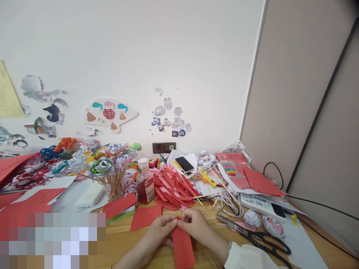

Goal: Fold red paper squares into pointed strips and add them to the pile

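Observation:
Between my two hands is a long red paper strip (pixel 183 248), its top edge pinched and its length hanging toward me over the wooden table. My left hand (pixel 164 228) grips the strip's upper left edge with thumb and fingers. On the upper right edge, my right hand (pixel 193 222) pinches the paper, thumb toward the other thumb. The fingertips nearly meet at the top and partly hide what the paper does there. Just left of my hands lies a flat red sheet (pixel 146 217). Beyond them is a heap of red paper strips (pixel 172 186).
Black-handled scissors (pixel 260 239) and a pearl string (pixel 231 205) lie to the right. A bottle of red liquid (pixel 145 183), a phone (pixel 184 164) and a yellow glue gun (pixel 209 180) are further back. Paper flowers (pixel 102 164) crowd the left. Cables cross the right side.

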The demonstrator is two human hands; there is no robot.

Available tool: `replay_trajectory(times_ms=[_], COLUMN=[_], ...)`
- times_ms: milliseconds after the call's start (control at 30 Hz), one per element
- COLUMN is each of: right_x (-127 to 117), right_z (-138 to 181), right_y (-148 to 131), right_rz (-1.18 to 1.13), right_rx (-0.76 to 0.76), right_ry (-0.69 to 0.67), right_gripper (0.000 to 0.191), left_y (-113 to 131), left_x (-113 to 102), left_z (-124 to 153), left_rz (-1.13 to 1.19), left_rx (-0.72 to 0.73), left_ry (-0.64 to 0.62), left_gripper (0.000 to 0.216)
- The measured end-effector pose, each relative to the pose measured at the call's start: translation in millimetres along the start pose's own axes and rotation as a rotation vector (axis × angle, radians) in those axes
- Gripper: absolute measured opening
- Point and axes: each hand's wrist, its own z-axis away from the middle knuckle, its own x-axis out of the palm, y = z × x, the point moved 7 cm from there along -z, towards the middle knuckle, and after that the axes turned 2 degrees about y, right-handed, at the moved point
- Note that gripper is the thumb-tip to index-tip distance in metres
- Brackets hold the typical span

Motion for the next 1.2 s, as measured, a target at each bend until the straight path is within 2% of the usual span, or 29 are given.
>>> replay_trajectory(times_ms=[167,300,400,700,967,1200], right_x=[-0.5,-0.7,0.8,-0.4,2.6,5.6], right_z=[0.1,-0.6,-1.2,0.1,-0.7,-0.3], right_y=[-7.9,-6.5,-4.1,-7.1,-1.9,-3.5], right_rz=[-0.166,-0.216,-0.211,-0.123,-0.160,-0.181], right_rx=[-0.076,-0.060,-0.053,-0.057,-0.047,-0.054], right_ry=[-0.070,-0.068,-0.065,-0.051,-0.058,-0.097], right_gripper=[0.026,0.025,0.024,0.020,0.024,0.023], left_y=[-1.9,-3.6,-6.7,-8.7,-9.9,-2.6], left_x=[-9.8,-8.0,-4.8,-7.6,-16.2,-24.7], left_z=[-2.8,-3.8,-4.8,-6.6,-9.2,-13.8], left_rz=[0.055,0.108,0.143,0.067,-0.042,-0.185], left_rx=[-0.014,-0.029,-0.059,-0.052,-0.030,0.110], left_ry=[0.076,0.031,-0.023,-0.008,0.103,0.191], left_gripper=[0.047,0.051,0.054,0.050,0.054,0.048])
